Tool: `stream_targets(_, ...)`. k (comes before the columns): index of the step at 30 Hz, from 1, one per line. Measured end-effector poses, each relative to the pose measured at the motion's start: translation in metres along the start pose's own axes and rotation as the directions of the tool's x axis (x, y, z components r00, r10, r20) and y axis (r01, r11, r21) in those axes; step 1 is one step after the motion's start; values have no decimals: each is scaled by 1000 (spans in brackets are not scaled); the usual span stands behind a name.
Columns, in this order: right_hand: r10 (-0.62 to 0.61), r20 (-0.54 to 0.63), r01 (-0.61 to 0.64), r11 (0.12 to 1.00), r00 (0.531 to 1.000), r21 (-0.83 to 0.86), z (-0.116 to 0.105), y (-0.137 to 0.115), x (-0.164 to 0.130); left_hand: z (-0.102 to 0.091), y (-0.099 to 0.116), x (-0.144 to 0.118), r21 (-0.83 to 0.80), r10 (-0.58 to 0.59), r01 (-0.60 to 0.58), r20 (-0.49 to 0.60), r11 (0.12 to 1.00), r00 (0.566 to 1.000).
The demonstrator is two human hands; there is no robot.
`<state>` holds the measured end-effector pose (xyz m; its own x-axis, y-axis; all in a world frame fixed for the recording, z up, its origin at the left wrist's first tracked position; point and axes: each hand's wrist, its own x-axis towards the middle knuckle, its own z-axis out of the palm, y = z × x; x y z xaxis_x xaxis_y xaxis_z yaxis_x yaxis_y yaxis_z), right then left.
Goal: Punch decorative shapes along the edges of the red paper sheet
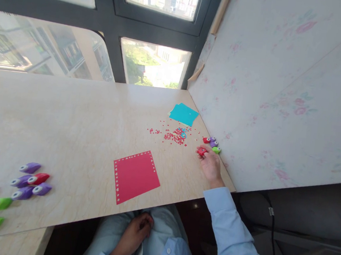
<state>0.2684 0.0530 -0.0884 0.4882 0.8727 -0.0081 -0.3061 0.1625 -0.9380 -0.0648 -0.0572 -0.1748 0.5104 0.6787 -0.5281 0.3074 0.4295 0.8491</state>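
My right hand (211,164) reaches to the table's right edge by the wall, its fingers closed on a small red paper punch (201,150). Just beyond it lie three more small punches: red (206,140), purple (213,143) and green (216,150). A red paper square (135,176) with punched holes along its edges lies flat in front of me. Red and blue punched bits (175,136) are scattered beyond it. My left hand (135,233) rests in my lap below the table edge, fingers curled, holding nothing that I can see.
Turquoise paper sheets (184,114) lie near the far right corner. Several purple, red and green punches (27,181) are grouped at the table's left front. A flowered wall (283,94) borders the table on the right; windows (152,65) stand behind.
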Motion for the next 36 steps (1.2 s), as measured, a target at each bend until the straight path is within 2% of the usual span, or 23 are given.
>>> stream_targets(6, 6, 0, -6, 1000, 1000, 9, 2, -1, -1, 0, 9, -1, -11, -20, 20, 0, 1000, 1000)
stream_targets(13, 23, 12, -23, 1000, 1000, -1, 1, 0, -2, 1, 5, 2, -29, -36, 36, -2, 999, 999)
stream_targets(22, -26, -48, 24, 999, 999, -27, 5, 2, -3, 1, 10, 2, -83, -51, 50, -6, 995, 999)
stream_targets(30, -137, -104, 110, 967, 985, -228, 9, 13, -7, 1, 7, 4, -102, -58, 58, 8, 993, 998)
stream_targets(36, -163, -73, 119, 903, 984, -413, 11, 20, -9, 1, 6, 4, -128, -58, 59, 13, 990, 998)
